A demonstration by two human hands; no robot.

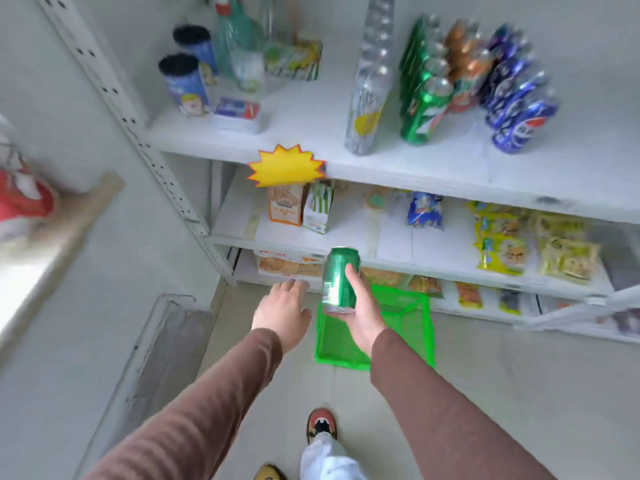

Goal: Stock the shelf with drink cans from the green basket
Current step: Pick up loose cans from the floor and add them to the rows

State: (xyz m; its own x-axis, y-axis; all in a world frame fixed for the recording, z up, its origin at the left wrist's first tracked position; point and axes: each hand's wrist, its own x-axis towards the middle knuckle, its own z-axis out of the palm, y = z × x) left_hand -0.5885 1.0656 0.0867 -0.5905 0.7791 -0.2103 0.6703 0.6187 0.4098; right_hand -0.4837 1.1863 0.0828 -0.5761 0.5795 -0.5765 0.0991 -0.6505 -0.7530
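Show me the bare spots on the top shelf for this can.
Bare board lies before the green cans, and between the clear bottle row and the tissue pack. The right side, with orange and blue cans, is crowded.

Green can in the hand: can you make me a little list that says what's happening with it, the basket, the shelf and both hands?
green can: upright, held above the basket
right hand: fingers curled round the can
left hand: fingers relaxed, holding nothing, beside the can
green basket: on the floor by the bottom shelf; the part in view shows no cans
top shelf: already has rows of green cans, orange cans and blue cans
free spot: bare shelf in front of the can rows
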